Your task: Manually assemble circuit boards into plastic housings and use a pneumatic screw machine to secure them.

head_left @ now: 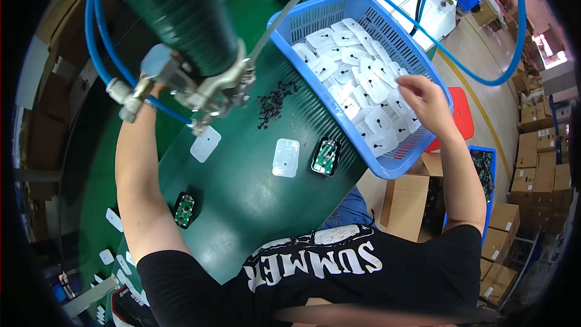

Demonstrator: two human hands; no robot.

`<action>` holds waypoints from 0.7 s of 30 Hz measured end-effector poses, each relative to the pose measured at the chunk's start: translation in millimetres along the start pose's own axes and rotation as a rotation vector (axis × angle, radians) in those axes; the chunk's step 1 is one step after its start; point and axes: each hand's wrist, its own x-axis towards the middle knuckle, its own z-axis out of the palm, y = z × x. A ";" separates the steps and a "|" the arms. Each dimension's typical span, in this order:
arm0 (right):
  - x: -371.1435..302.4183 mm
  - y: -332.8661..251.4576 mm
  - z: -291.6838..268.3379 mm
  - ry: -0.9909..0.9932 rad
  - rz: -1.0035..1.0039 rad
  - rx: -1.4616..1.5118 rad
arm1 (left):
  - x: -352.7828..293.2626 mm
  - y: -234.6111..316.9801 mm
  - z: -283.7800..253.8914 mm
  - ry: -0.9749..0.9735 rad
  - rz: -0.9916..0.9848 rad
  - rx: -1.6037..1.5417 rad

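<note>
My right hand (425, 104) is over the right side of a blue plastic basket (363, 156), its fingers loosely bent and apart, close to the white plastic covers (370, 86). I see nothing held in it. Each of several covers bears a small black piece. My left hand (154, 89) is mostly hidden behind a metal fitting (181, 82) under a dark green cylinder (178, 15), so its fingers cannot be made out. Between the hands lie a heap of small black parts (277, 102), a white cover (285, 158) and another cover (206, 144).
Two black housings with green circuit boards, one near the basket (326, 156) and one by my left forearm (184, 210), rest on the green table (242, 206). Blue hoses (514, 42) loop overhead. An open cardboard box (404, 206) and a red stool (461, 115) stand at right.
</note>
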 end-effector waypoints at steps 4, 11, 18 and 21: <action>31.0 10.8 3.4 -0.112 0.037 -0.341 | -3.6 53.8 25.8 0.072 -0.215 0.255; 28.2 0.2 30.1 -0.134 -0.021 -0.622 | -14.5 223.0 89.2 0.270 -0.712 0.812; 27.2 -3.5 41.9 -0.138 -0.008 -0.767 | -2.1 283.6 146.6 0.646 -1.065 0.754; 32.5 1.4 44.7 -0.137 0.101 -0.733 | -12.7 299.5 163.5 0.755 -0.988 0.483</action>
